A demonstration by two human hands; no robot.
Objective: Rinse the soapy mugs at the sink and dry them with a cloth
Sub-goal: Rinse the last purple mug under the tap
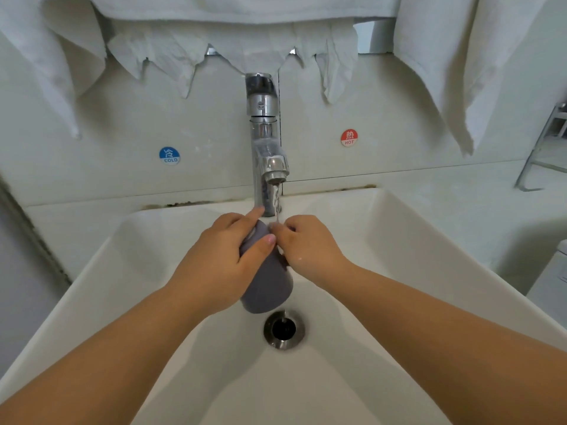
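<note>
Head view: left hand (pixel 221 265) fingers grasp grey mug (pixel 270 280) mid-sink (pixel 383 240); right hand (pixel 310 246) fingers curl at its rim

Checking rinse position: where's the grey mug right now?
Head view, centre: grey mug held between left hand and right hand, under the tap, above the drain.

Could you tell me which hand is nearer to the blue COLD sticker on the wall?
Left. The left hand grips the grey mug below-right of the COLD sticker; the right hand is farther right.

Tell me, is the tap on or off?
On. A thin stream falls from the tap spout onto the mug held over the sink.
</note>
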